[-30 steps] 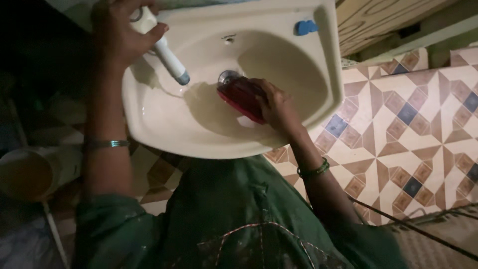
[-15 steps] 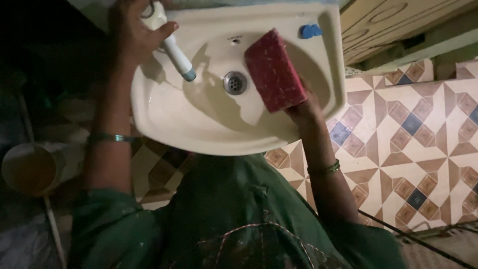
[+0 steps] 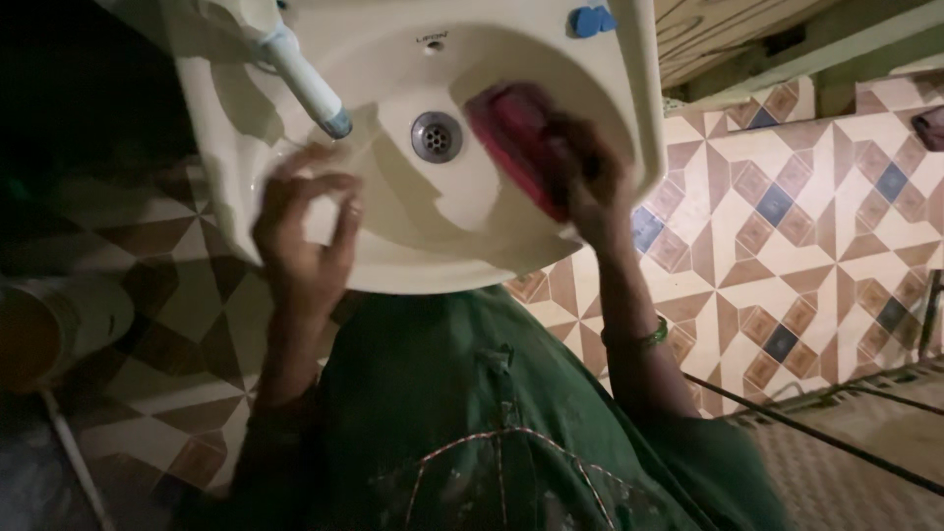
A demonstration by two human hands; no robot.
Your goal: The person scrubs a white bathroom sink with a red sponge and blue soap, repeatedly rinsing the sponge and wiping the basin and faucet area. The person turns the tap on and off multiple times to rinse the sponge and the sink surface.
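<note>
The right hand (image 3: 590, 187) holds a red rectangular sponge (image 3: 516, 138), its grip clamped across the near short edge, thumb on one face and fingers behind. The sponge lies against the inner right wall of the basin (image 3: 393, 236), broad face towards the glaze, a placement that appears suited to wiping the curved slope. Its surface looks coarse and slightly glossy, which suggests that it is wet.

The left hand (image 3: 305, 236) hovers over the near left rim. Its grip is apart and holds nothing: the fingers are loosely curled with the tips just below the tap spout (image 3: 305, 84). The spout is a white tube with a blue-grey nozzle and angles down into the bowl beyond the left grip.

The drain (image 3: 437, 136) is a round metal strainer between the two grips, left of the sponge. The basin is smooth cream ceramic, oval and shallow. A small blue object (image 3: 590, 20) rests on the far rim beyond the right grip. The floor tiles (image 3: 787, 256) below carry a geometric pattern of brown, cream and blue.
</note>
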